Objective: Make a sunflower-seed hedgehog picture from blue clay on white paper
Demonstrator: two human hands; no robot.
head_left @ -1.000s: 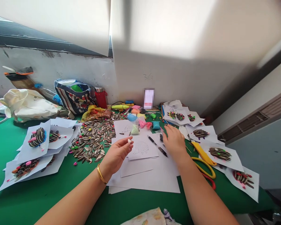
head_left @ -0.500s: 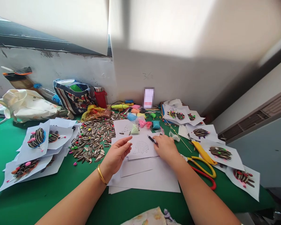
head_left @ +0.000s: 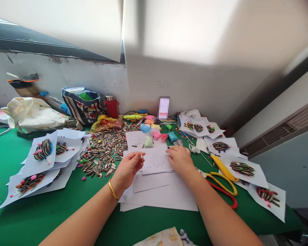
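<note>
My left hand [head_left: 129, 168], with a gold bracelet at the wrist, is closed in a pinch above the left edge of the drawing paper; a tiny whitish bit shows at its fingertips, too small to name. My right hand [head_left: 180, 159] lies at the right edge of the same paper, fingers bent downward, and whatever is under them is hidden. Between both hands a hedgehog drawing [head_left: 157, 161] is visible. Behind it lies another drawn sheet [head_left: 133, 138] with a bag of pale green clay [head_left: 148, 141] on it. Blank sheets [head_left: 166, 194] are stacked nearer me.
Sunflower seeds [head_left: 102, 150] spread at the left. Seed-decorated papers [head_left: 42, 150] lie left, others [head_left: 242, 167] right. Scissors [head_left: 222, 184] and a yellow cutter [head_left: 223, 167] rest beside my right forearm. Bags, a red bottle [head_left: 111, 106] and a phone [head_left: 164, 107] stand behind.
The black pen seen at my right fingers is mostly out of sight now. My left fingers have drawn closer together. The view has shifted slightly.
</note>
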